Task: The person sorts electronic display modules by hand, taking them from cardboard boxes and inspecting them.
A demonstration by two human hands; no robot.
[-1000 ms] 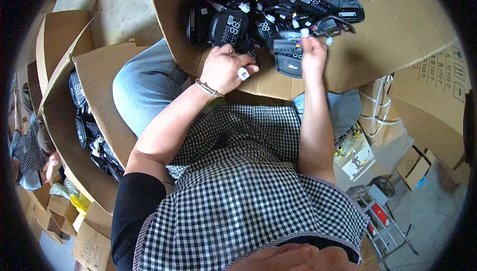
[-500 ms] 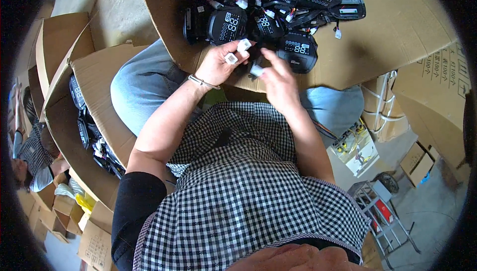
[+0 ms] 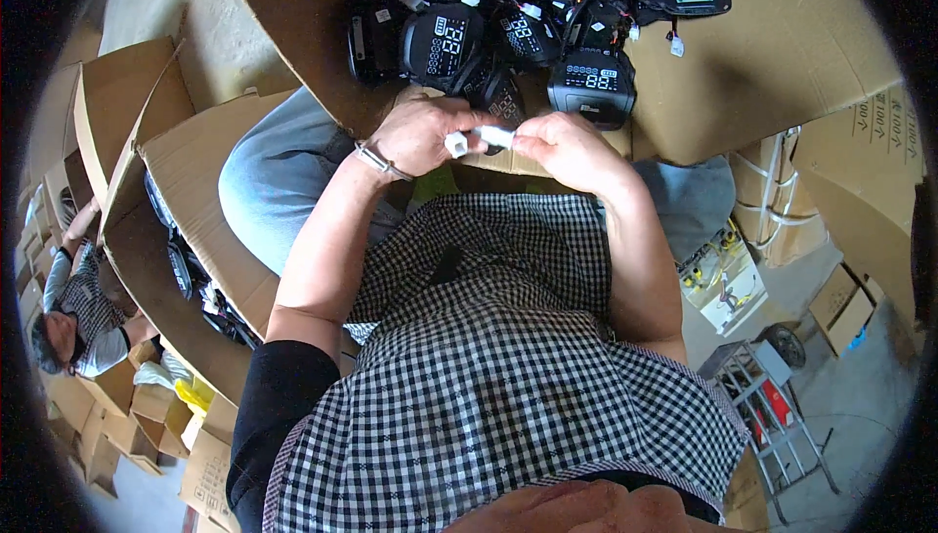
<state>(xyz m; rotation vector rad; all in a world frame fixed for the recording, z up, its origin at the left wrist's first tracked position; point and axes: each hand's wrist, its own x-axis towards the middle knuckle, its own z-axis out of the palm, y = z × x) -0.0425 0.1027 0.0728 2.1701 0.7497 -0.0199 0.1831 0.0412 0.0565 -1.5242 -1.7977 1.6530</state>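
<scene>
My left hand (image 3: 418, 134) is closed on a white plug connector (image 3: 456, 145), whose square open end faces me. A second white connector (image 3: 497, 136) spans the gap between my hands, and the fingertips of my right hand (image 3: 572, 150) pinch its right end. Whether the two plugs are joined, and where their wires run, is hidden by my fingers. Just beyond my hands lies a black display unit (image 3: 503, 101) with white digits, partly covered. Other display units (image 3: 592, 84) with short wired plugs are heaped behind it on a cardboard sheet (image 3: 752, 64).
An opened carton (image 3: 200, 157) holding more black units stands to my left. Farther left a co-worker (image 3: 83, 328) sits among boxes. At my right are a strapped carton (image 3: 782, 196), a picture sheet (image 3: 725, 284) and a metal folding frame (image 3: 767, 416).
My hands have come together. My right hand, blurred before, now grips the white connector beside my left fingers. The heap sits slightly differently in view as my head has shifted.
</scene>
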